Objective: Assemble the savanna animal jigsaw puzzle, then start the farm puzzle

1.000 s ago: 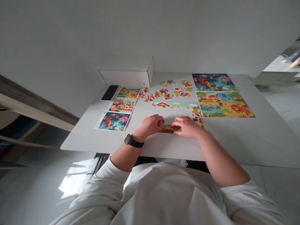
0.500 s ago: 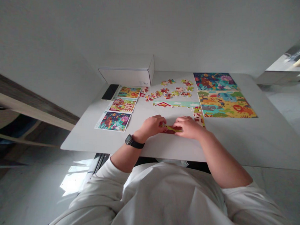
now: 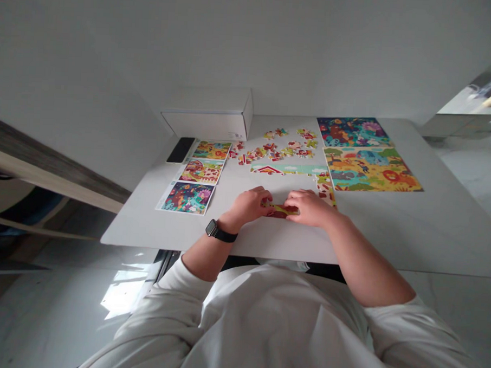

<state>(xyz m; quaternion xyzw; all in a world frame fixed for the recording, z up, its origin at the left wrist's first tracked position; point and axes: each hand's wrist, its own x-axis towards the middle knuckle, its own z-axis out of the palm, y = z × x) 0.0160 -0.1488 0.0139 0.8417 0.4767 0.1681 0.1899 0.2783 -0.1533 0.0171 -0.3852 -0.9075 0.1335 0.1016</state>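
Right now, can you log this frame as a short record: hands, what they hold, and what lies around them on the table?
left hand: on the puzzle strip, watch on wrist
right hand: on the same strip
puzzle strip: small joined piece, flat on table
loose pieces: scattered beyond the hands
finished puzzles: two, far right
picture cards: three in a row, left
phone: beside the cards
white box: far edge

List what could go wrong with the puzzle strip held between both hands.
The joined strip is pinched between the left hand and the right hand near the table edge; pressing unevenly may pop it apart or send pieces off the edge. The right forearm lies close to the border column and might nudge it out of line.
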